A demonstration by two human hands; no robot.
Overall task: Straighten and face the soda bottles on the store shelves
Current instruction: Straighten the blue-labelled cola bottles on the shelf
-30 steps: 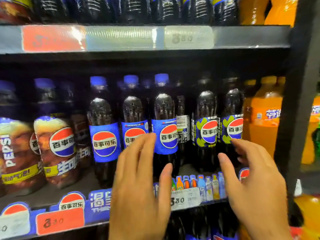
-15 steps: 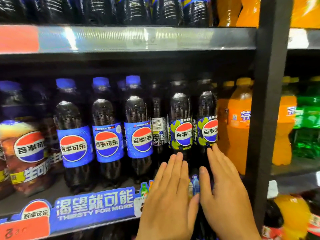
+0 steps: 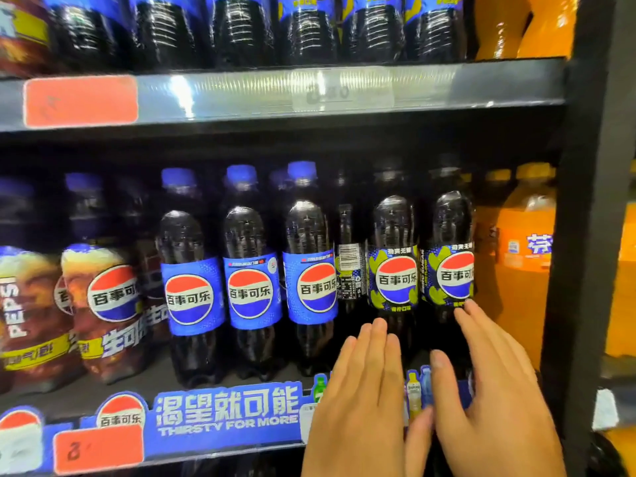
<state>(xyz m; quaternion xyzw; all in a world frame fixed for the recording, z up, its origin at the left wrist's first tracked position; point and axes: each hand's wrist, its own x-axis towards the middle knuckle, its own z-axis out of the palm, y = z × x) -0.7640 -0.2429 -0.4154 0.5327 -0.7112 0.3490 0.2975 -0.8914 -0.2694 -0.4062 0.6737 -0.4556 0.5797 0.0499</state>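
Wrists are running off the bottom edge as a person's left hand (image 3: 361,401) and right hand (image 3: 492,401) are covering the lower halves of 2 lime-label cola bottles (image 3: 394,280) on the middle shelf (image 3: 148,382). Both hands are lying flat with fingers straight, gripping nothing; whether any fingertip is touching plastic cannot be told. The dark caps of those 2 bottles are fading into the shadow under the upper shelf (image 3: 241,94). Between them and 3 blue-label cola bottles (image 3: 253,290), a set-back bottle (image 3: 349,270) is sitting deeper in, mostly hidden. At far left, brown-label bottles (image 3: 103,304) are being cut by the frame edge, and the upper shelf's price tag (image 3: 342,92) is blurring past reading. A black post (image 3: 585,201) is hiding part of the orange soda bottles (image 3: 526,253) at right.

All the cola bottles are standing upright, long axis vertical, caps up. The 5 front ones are showing round logos to the aisle; the set-back bottle is turning its barcode outward. The right hand's fingertips are lying at the lower edge of the rightmost lime label, while the left hand is lying below the other lime label.
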